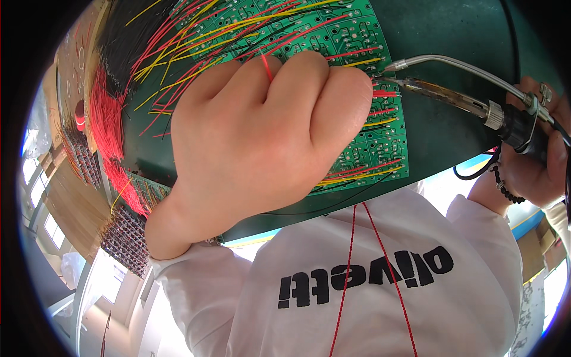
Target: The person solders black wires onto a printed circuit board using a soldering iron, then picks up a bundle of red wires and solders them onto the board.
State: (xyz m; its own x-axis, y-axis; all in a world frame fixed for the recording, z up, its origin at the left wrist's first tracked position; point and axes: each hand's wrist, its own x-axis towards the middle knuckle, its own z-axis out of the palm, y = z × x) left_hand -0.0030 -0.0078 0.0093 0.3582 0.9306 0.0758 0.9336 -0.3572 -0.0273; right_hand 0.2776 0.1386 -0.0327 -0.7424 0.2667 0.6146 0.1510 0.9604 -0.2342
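Note:
My left hand (262,125) is closed over a green circuit board panel (389,141), knuckles up. A short red wire (267,68) sticks out between its curled fingers; their tips are mostly hidden. In my right hand (538,172) is a soldering iron (443,94) with a black handle, and a curved metal solder-feed tube (458,64) is clamped to it. The iron's tip and the tube's end meet at the board, right beside my left thumb and forefinger. Red, yellow and black wires (205,41) run leftward from the panel's rows of joints.
The panel lies on a dark green work surface (440,134). Bundles of loose red wires (106,122) and black wires (128,35) lie along its left side. Beyond stand more wired boards (126,238). A black cable (476,172) loops below the iron.

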